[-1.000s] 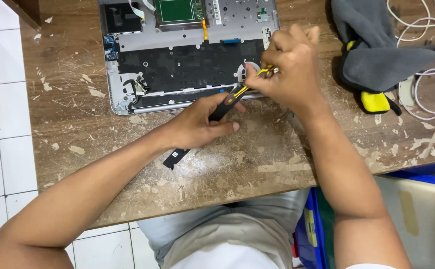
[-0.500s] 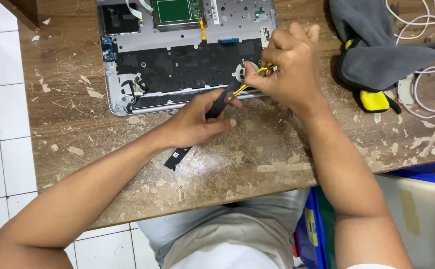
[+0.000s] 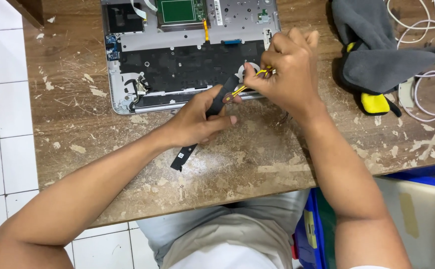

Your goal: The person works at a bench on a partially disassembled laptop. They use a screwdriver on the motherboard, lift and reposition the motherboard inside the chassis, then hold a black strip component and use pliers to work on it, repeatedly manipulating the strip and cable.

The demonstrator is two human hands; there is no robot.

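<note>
At the laptop base's (image 3: 187, 65) near edge, left hand (image 3: 197, 119) grips black strip (image 3: 215, 107); right hand (image 3: 284, 69) pinches yellow wires (image 3: 250, 85).

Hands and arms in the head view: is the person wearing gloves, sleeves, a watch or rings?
No gloves: the left hand and right hand are bare. Both forearms are bare too, with no sleeves showing up to the picture's edge. No watch, bracelet or ring is visible on either.

Counted on the wooden bench (image 3: 257, 169): one opened laptop chassis (image 3: 187, 60), one green circuit board (image 3: 177, 11), one long black strip part (image 3: 202, 129), one grey-and-yellow glove bundle (image 3: 377, 60), two white cables (image 3: 431, 89), and two working hands, left (image 3: 197, 119) and right (image 3: 284, 69).
</note>
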